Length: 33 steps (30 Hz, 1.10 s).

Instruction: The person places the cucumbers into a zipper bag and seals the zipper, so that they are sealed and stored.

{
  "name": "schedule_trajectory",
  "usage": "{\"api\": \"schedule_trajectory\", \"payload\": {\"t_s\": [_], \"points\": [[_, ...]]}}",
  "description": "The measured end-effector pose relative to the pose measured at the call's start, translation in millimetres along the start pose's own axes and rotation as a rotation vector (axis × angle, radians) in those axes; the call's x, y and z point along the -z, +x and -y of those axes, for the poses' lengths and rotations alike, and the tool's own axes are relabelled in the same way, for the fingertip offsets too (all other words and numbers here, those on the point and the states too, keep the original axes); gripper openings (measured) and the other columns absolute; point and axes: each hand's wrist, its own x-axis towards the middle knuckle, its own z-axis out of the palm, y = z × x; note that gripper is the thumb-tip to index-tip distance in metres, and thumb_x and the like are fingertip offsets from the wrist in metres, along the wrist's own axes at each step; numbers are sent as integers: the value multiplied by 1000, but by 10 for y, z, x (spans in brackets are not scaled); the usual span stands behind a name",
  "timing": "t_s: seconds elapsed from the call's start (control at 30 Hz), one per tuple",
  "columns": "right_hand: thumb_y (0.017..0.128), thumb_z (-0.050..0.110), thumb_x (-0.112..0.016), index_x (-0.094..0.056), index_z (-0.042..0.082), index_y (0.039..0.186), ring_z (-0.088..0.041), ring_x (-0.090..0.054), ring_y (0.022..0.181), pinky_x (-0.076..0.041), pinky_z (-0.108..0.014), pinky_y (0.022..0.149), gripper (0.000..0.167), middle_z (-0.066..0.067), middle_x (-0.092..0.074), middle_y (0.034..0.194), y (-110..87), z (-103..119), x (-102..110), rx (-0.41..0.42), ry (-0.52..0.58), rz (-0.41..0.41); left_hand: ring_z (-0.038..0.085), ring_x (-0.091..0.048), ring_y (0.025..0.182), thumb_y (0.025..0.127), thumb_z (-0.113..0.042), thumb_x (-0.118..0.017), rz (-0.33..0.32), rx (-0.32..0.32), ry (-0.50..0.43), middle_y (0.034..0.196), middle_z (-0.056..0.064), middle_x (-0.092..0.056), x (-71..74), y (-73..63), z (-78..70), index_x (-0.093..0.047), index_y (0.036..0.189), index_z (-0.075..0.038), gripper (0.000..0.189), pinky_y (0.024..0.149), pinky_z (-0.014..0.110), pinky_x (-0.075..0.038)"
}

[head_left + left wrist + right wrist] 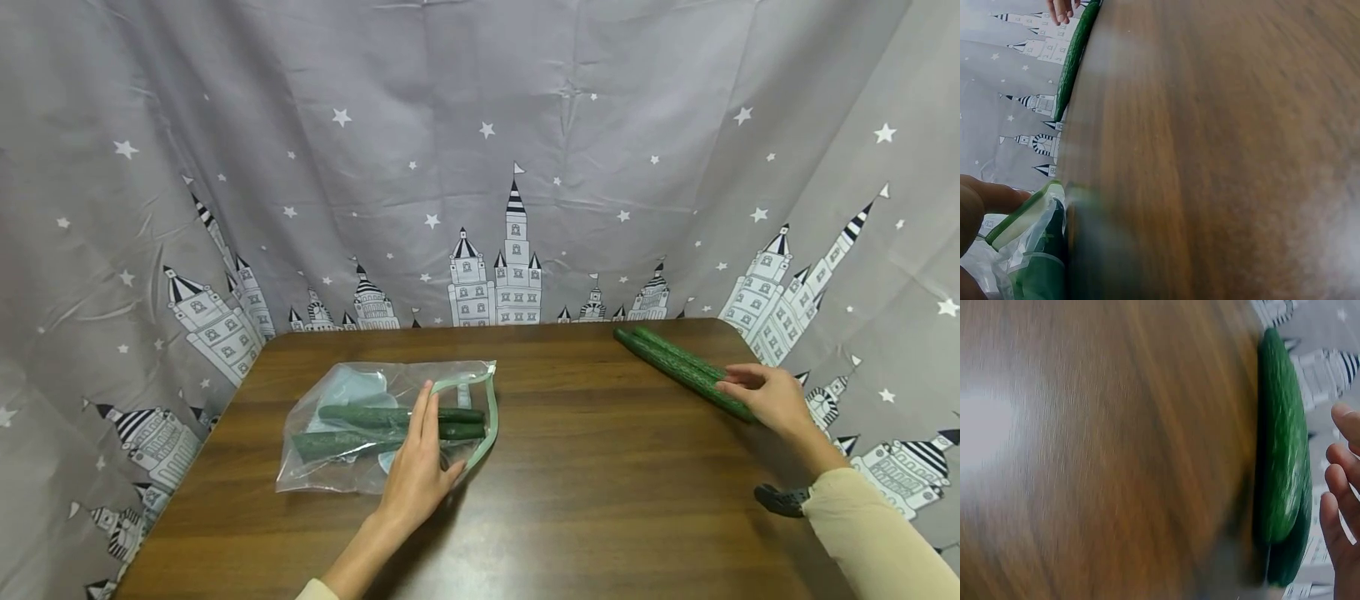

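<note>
A clear plastic zip bag with a green-edged mouth lies on the left of the table, and green cucumbers show through it. My left hand rests over the bag near its mouth, with its fingers extended and its thumb spread toward the near edge. In the left wrist view, a fingertip touches the green strip. Farther right, two cucumbers lie side by side at a slant. My right hand hovers at their near end, fingers loosely bent; in the right wrist view its fingers stand apart from the cucumbers.
The brown wooden table stretches between the bag and the two cucumbers. A grey curtain with castles and stars hangs behind the table and along its sides. Below the right wrist is a black strap-like piece.
</note>
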Motion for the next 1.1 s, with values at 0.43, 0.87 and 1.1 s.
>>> {"api": "schedule_trajectory", "payload": {"t_s": [0.43, 0.87, 1.1], "points": [[90, 26, -83, -75, -8, 112, 10, -59, 75, -45, -13, 66, 41, -15, -77, 93, -215, -329, 51, -16, -69, -5, 40, -67, 100, 63, -6, -100, 8, 8, 3, 171, 13, -15, -19, -17, 34, -23, 161, 4, 125, 83, 51, -60], [73, 12, -91, -75, -5, 101, -42, -67, 83, -50, -57, 70, 36, -20, -71, 90, -207, -365, -118, 169, -207, -23, 41, -67, 102, 62, -7, -101, -7, -1, 9, 171, 11, -14, -29, -7, 57, -24, 160, 4, 125, 84, 52, -60], [73, 5, -89, -77, -5, 100, -46, -67, 85, -50, -60, 71, 31, -25, -72, 98, -289, -416, -120, 257, -214, -96, 39, -68, 94, 63, -5, -100, 1, -10, -9, 171, 10, -14, -70, 6, 51, -24, 161, 4, 124, 81, 52, -61]]}}
